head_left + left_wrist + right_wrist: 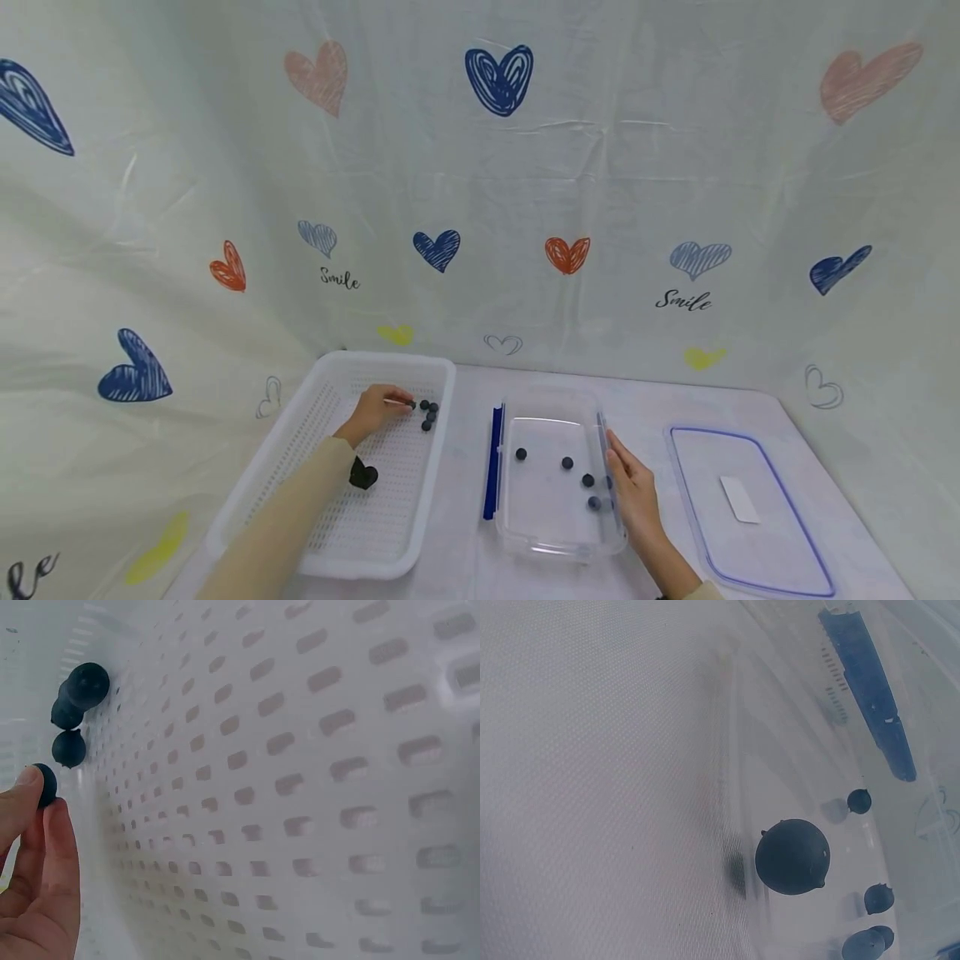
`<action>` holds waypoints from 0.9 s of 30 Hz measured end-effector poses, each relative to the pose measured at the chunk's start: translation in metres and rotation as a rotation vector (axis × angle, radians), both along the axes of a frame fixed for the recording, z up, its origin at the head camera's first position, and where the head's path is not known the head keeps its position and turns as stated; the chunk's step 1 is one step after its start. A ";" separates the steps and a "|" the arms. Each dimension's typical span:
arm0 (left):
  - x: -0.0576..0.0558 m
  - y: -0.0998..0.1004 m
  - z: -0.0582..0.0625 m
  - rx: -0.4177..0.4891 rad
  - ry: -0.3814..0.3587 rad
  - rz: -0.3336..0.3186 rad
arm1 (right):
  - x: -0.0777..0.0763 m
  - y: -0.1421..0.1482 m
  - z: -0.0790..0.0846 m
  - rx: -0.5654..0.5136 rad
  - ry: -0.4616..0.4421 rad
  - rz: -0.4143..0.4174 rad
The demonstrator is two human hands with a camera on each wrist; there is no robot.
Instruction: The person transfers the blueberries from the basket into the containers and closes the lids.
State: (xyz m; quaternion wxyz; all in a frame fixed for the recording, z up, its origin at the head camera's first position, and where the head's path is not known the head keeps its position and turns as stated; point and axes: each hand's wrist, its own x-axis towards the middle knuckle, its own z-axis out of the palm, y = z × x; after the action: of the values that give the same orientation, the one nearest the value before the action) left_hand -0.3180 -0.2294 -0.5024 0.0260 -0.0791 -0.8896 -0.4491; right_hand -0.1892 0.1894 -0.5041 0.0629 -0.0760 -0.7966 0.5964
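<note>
My left hand is inside the white perforated basket, near its far right side. Its thumb and fingers pinch a small dark ball. Several similar dark balls lie close by along the basket's wall. On the right, my right hand touches the outer right side of a clear plastic container, its fingers lying along the wall. Several dark balls are spread over the container's floor. In the right wrist view a larger-looking dark ball with little nubs appears, but the hand does not.
A clear lid with a blue rim and a white label lies to the right of the container. A blue strip runs along the container's left side. Beside my left wrist is a black object. A heart-printed curtain hangs behind.
</note>
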 end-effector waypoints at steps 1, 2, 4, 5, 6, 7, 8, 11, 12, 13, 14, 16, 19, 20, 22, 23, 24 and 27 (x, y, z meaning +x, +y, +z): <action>0.000 -0.001 0.002 0.005 0.006 -0.011 | 0.000 0.000 0.000 0.002 0.001 -0.001; 0.001 -0.001 0.004 0.009 0.004 -0.015 | 0.000 0.000 0.000 0.005 0.000 -0.002; 0.001 -0.003 0.007 0.006 0.013 -0.024 | -0.001 0.000 0.000 0.013 -0.001 -0.005; 0.001 -0.003 0.008 0.007 0.013 -0.029 | -0.001 0.000 0.000 0.015 0.000 -0.006; 0.001 -0.004 0.010 0.009 0.006 -0.028 | -0.001 0.000 0.000 0.016 0.001 -0.005; 0.001 -0.004 0.012 0.008 0.000 -0.029 | -0.001 0.000 0.000 0.015 0.001 -0.004; 0.001 -0.005 0.014 0.007 -0.005 -0.033 | -0.001 0.000 0.000 0.011 0.002 -0.003; 0.001 -0.003 0.022 0.027 -0.036 -0.035 | -0.001 0.000 0.000 0.006 0.000 0.001; 0.001 -0.002 0.026 0.029 -0.034 -0.044 | 0.000 0.000 0.001 0.005 0.000 0.002; 0.001 -0.001 0.029 0.032 -0.036 -0.050 | 0.000 0.000 0.001 0.005 0.005 0.003; 0.001 -0.001 0.032 0.031 -0.034 -0.060 | 0.000 0.000 0.001 0.007 0.007 0.004; 0.001 0.001 0.037 0.040 -0.036 -0.072 | 0.000 0.001 0.002 0.013 0.013 0.007; 0.002 0.002 0.043 0.053 -0.034 -0.106 | 0.000 0.002 0.002 0.014 0.019 0.013; 0.003 0.003 0.045 0.058 -0.031 -0.120 | 0.000 0.002 0.002 0.013 0.018 0.015; 0.004 0.004 0.049 0.069 -0.030 -0.145 | 0.001 0.002 0.002 0.009 0.014 0.018; 0.005 0.005 0.051 0.077 -0.033 -0.153 | 0.001 0.002 0.002 0.009 0.011 0.019; 0.006 0.006 0.054 0.080 -0.037 -0.161 | 0.001 0.001 0.002 0.008 0.008 0.020; 0.007 0.010 0.062 0.092 -0.056 -0.169 | 0.000 0.001 0.002 0.008 -0.002 0.021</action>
State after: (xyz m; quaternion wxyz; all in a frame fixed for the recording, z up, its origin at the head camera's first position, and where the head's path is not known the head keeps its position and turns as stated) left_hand -0.3106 -0.2198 -0.4404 -0.0332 -0.1400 -0.8586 -0.4920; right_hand -0.1892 0.1904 -0.5020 0.0560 -0.0680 -0.7998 0.5937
